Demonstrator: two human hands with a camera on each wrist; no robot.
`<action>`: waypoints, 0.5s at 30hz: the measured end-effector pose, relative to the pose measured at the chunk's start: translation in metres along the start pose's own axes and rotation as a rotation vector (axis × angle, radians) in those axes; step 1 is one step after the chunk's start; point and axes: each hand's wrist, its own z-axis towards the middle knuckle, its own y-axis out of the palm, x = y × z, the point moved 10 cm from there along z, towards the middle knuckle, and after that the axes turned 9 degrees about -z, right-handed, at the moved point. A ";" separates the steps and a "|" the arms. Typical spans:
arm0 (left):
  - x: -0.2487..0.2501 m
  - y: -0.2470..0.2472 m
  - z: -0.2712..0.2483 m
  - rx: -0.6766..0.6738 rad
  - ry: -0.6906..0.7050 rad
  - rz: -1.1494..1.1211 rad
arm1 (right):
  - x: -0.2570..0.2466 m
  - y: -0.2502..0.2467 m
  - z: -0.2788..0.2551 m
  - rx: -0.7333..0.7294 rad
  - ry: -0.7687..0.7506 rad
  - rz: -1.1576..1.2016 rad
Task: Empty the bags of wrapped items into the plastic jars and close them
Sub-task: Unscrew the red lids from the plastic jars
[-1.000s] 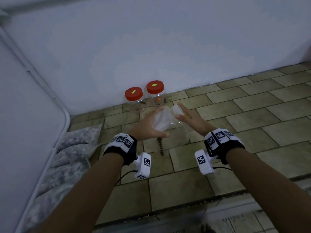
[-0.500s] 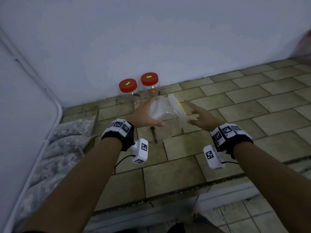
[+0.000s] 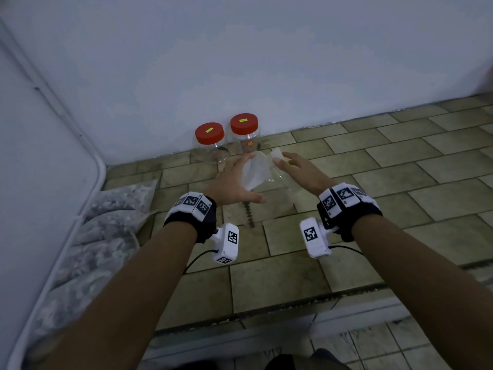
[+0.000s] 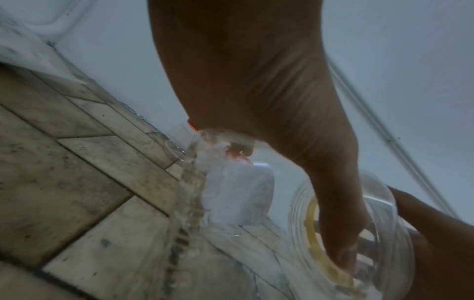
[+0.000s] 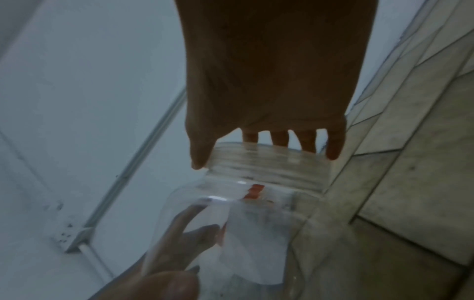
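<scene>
A clear plastic jar (image 3: 257, 176) with a white label hangs tilted above the tiled floor, between both hands. My left hand (image 3: 237, 182) grips its body, thumb on the near side and fingers on the far side. My right hand (image 3: 289, 164) has its thumb and fingers curled round the jar's clear lid (image 5: 264, 162), which shows a yellow ring (image 4: 314, 233) inside. The jar (image 5: 256, 233) looks empty. Several clear bags of wrapped items (image 3: 106, 217) lie on the floor at the left.
Two clear jars with red lids (image 3: 209, 132) (image 3: 244, 123) stand against the white wall just beyond the hands. A white panel (image 3: 40, 182) borders the left side. A raised step edge (image 3: 266, 319) runs across the floor in front.
Half a second ago my right hand was off the lid with fingers spread; now it grips the lid again. The left hand has kept hold of the jar.
</scene>
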 end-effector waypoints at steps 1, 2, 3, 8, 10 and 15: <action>0.000 0.001 0.001 -0.002 -0.003 0.007 | 0.001 0.001 -0.004 -0.026 -0.030 0.046; 0.000 0.001 0.003 0.000 -0.004 0.012 | 0.003 0.001 -0.008 -0.063 -0.061 0.101; 0.000 0.001 0.004 0.007 -0.005 0.014 | 0.005 0.001 -0.012 -0.094 -0.093 0.147; -0.005 -0.006 0.009 0.060 0.000 -0.020 | 0.035 -0.001 -0.020 -0.126 -0.129 -0.145; -0.007 -0.008 0.009 0.072 -0.001 -0.025 | 0.040 -0.002 -0.019 -0.103 -0.097 -0.111; -0.011 -0.011 0.012 0.102 0.001 -0.096 | 0.016 -0.014 -0.009 0.032 -0.061 0.223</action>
